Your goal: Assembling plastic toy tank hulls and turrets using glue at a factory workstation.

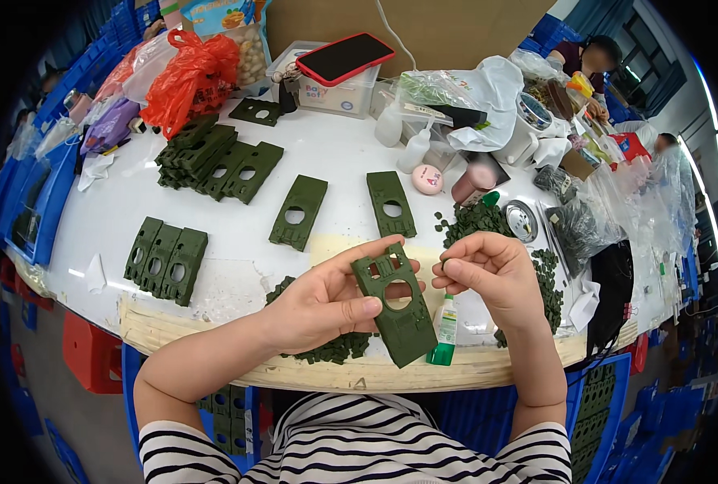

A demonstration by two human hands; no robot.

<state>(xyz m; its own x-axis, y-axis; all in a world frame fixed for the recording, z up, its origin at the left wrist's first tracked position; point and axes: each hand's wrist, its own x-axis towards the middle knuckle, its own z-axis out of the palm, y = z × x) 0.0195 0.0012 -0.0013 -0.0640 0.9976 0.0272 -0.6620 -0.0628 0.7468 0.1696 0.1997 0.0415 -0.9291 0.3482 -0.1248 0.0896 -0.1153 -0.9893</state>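
My left hand [323,303] is closed on a dark green plastic model tank hull [407,332], tilted above the table's front edge, with its round hole facing up. Just right of the hull, my right hand [488,274] pinches a tiny dark green part [444,263], mostly hidden by the fingertips. Below that hand lies a glue bottle [446,331] with a green end. Small green pieces form a heap [480,223] behind the right hand and another pile [330,350] under the left wrist. Two loose hulls, one [300,211] left and one [390,205] right, lie beyond my hands.
More hulls lie in a row [166,260] and a stack [213,161] at left. A red-edged phone [344,58] rests on a clear plastic box [351,95]. White squeeze bottles [416,147], a round metal tin [522,219] and plastic bags [589,218] crowd the right. Another person [593,68] sits far right.
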